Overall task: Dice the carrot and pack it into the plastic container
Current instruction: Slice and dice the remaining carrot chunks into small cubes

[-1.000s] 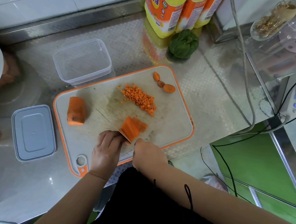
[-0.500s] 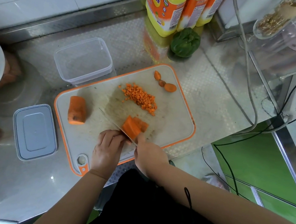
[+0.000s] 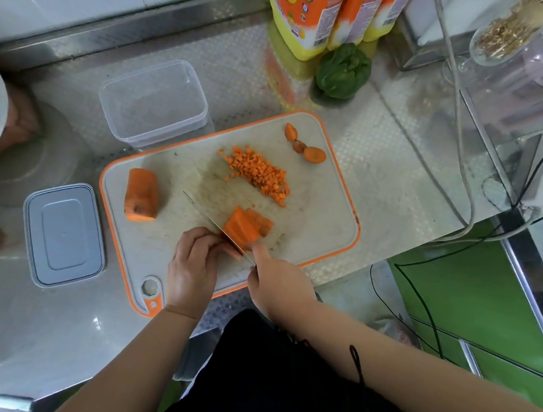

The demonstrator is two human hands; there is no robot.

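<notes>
I see my right hand (image 3: 273,285) with its grip closed on the knife (image 3: 213,220), blade in the carrot slab stack (image 3: 246,226) on the cutting board (image 3: 324,213). My left hand (image 3: 193,264) seems to pinch the stack's near end. Diced carrot (image 3: 257,173) lies behind it; the plastic container (image 3: 154,104) stands beyond the board on the worktop (image 3: 390,159).
</notes>
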